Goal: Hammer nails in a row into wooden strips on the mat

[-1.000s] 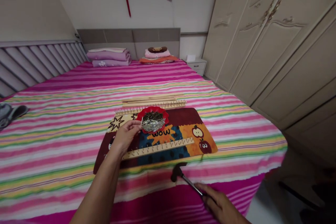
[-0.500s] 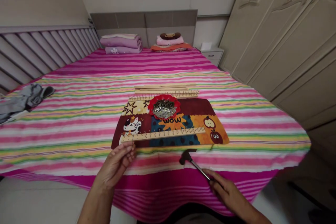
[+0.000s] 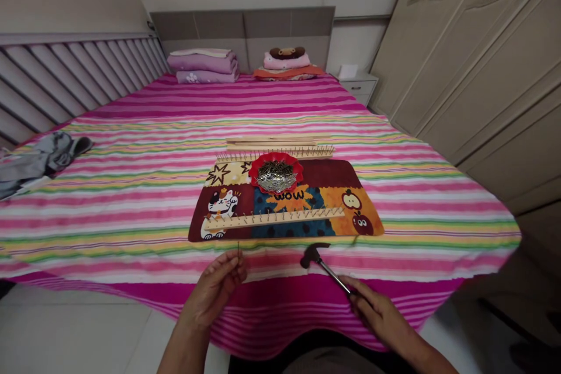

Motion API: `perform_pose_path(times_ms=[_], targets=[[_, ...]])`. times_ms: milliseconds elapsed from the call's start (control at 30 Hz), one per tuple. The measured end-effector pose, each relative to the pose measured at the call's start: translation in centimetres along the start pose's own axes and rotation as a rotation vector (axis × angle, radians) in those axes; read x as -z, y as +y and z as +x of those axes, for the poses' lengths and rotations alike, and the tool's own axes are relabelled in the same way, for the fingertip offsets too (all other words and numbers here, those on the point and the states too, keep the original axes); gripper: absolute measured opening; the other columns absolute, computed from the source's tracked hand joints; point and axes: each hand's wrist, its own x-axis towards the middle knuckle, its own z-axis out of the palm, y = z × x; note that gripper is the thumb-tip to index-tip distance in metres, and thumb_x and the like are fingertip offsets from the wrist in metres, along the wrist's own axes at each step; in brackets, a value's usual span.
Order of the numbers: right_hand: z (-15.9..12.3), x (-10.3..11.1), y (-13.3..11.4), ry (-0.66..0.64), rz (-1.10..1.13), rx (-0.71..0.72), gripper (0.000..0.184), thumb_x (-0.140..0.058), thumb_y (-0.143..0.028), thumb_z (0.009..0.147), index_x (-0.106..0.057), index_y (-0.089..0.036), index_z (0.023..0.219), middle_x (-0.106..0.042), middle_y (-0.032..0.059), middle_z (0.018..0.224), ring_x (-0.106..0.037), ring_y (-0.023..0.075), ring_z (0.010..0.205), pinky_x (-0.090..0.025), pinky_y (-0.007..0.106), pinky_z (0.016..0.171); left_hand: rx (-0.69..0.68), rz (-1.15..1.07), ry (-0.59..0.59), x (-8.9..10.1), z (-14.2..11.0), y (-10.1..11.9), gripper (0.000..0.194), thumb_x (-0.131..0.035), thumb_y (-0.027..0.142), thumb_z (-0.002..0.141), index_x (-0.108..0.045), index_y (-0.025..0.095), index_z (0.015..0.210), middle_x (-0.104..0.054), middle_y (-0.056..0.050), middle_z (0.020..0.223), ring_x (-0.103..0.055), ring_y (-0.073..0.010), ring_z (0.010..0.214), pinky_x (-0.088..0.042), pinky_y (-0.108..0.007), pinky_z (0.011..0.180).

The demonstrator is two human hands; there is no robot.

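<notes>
Between the thumb and fingers of my left hand (image 3: 221,280) a thin nail (image 3: 238,247) points upward, just off the near edge of the patterned mat (image 3: 289,228). My right hand (image 3: 372,307) is closed round the handle of a claw hammer (image 3: 326,266), its dark head above the striped sheet. Ahead of both hands, a wooden strip (image 3: 272,218) with a row of nails standing in it lies across the mat. Behind it sits a red scalloped bowl (image 3: 299,178) full of loose nails, some dark and some silvery.
Beyond the bowl lies a second nail-studded strip (image 3: 311,155), with plain wooden strips (image 3: 272,142) behind it. Folded bedding (image 3: 204,67) is stacked by the headboard (image 3: 219,29). Grey clothing (image 3: 52,155) lies at the left. A wardrobe (image 3: 464,70) stands on the right.
My left hand has moved right and back toward me, away from the strip's left end, still pinching the nail. The hammer stays nearly where it was. The view has shifted slightly.
</notes>
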Motion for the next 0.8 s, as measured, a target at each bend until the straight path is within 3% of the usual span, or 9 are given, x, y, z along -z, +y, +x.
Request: perform_pose_path(times_ms=[200, 400, 633, 800], targets=[[0.1, 0.1, -0.1, 0.019, -0.033, -0.001, 0.047, -0.041, -0.037, 0.086, -0.058, -0.018, 0.126, -0.062, -0.0002, 0.063, -0.056, 0.0159, 0.054, -0.050, 0.027, 0.056, -0.084, 0.063, 0.113, 0.0, 0.2, 0.5, 0.032, -0.085, 0.022, 0.047, -0.065, 0.014, 0.071, -0.065, -0.001, 0.069, -0.060, -0.0102, 0.062, -0.051, -0.023, 0.062], [0.0, 0.4, -1.0, 0.012, -0.038, 0.016, 0.048, -0.041, -0.039, 0.087, -0.058, -0.016, 0.125, -0.067, 0.0026, 0.069, -0.059, 0.0172, 0.057, -0.053, 0.029, 0.060, -0.401, 0.177, 0.286, -0.5, 2.0, 2.4, 0.037, -0.084, 0.028, 0.043, -0.063, 0.015, 0.072, -0.062, 0.004, 0.067, -0.055, -0.0059, 0.059, -0.047, -0.017, 0.057], [0.2, 0.4, -0.7, 0.005, -0.048, 0.026, 0.049, -0.042, -0.041, 0.087, -0.058, -0.016, 0.126, -0.071, 0.0091, 0.100, -0.066, 0.0200, 0.077, -0.054, 0.032, 0.075, -0.602, 0.486, 0.333, -0.5, 5.3, 2.9, 0.031, -0.075, 0.037, 0.050, -0.061, 0.016, 0.070, -0.061, 0.003, 0.061, -0.055, -0.0098, 0.058, -0.043, -0.022, 0.058], [0.1, 0.4, -0.6, 0.017, -0.030, 0.024, 0.049, -0.041, -0.045, 0.088, -0.058, -0.018, 0.126, -0.071, 0.0071, 0.095, -0.066, 0.0184, 0.075, -0.054, 0.031, 0.074, -0.647, 0.792, 0.446, -0.6, 6.4, 2.3, 0.029, -0.065, 0.045, 0.060, -0.067, 0.020, 0.075, -0.065, 0.001, 0.070, -0.056, -0.0138, 0.068, -0.043, -0.027, 0.068]])
